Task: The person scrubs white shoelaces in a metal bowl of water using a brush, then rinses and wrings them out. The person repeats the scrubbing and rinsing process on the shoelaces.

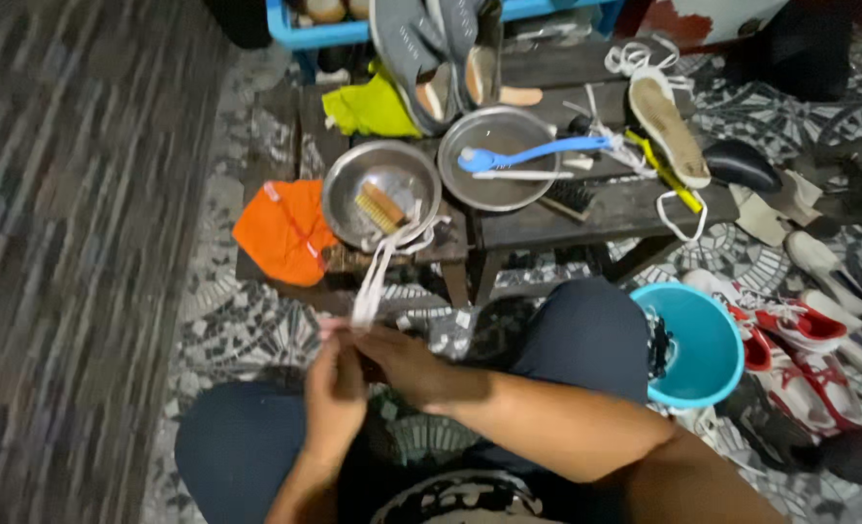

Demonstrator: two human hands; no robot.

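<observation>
The white shoelace [373, 277] runs from the left metal bowl [339, 199] down over the front edge of the low wooden bench [635, 209] to the person's hands. Both hands meet just below the bench's front edge, between the knees. The left hand [334, 393] and the right hand [407, 364] are pressed together, fingers pinched on the lower end of the shoelace; the picture is blurred, so the exact grip cannot be told.

The left metal bowl stands at the bench's front left corner and holds a small wooden brush [381, 207]. Just beside it, toward the middle of the bench, stands a second metal bowl [509, 189]; a blue brush [533, 152] and a white toothbrush [518, 176] lie across it. An orange cloth [281, 233] hangs off the bench's left edge. A yellow-green cloth [373, 109] lies at the back left corner, beside a grey shoe [431, 49]. A white insole [669, 126] lies near the right edge.

On the tiled floor [247, 320], a light-blue bucket [708, 349] stands beside the right knee, with red-and-white sneakers [800, 340] to its right.
</observation>
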